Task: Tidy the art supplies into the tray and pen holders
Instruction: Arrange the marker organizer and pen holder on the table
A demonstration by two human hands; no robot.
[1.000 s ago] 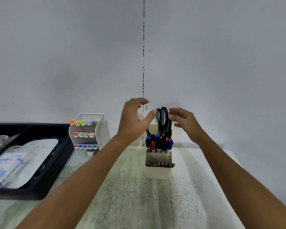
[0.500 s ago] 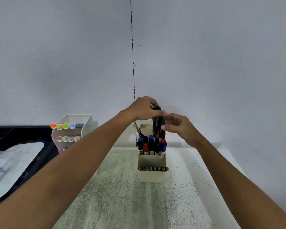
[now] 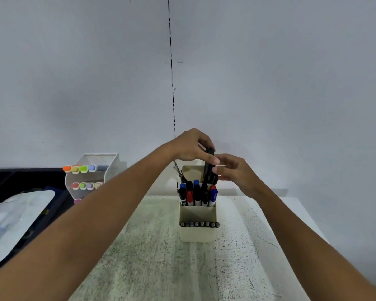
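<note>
My left hand and right hand pinch the scissors at twelve o'clock, seating them upright in the pen holder.

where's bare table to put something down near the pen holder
Bare tabletop lies right of the beige pen holder and in front of it, between the forearms. The left is crowded: the marker rack and black tray.

Left hand and right hand both pinch black scissors standing in cream pen holder on surface.
</note>
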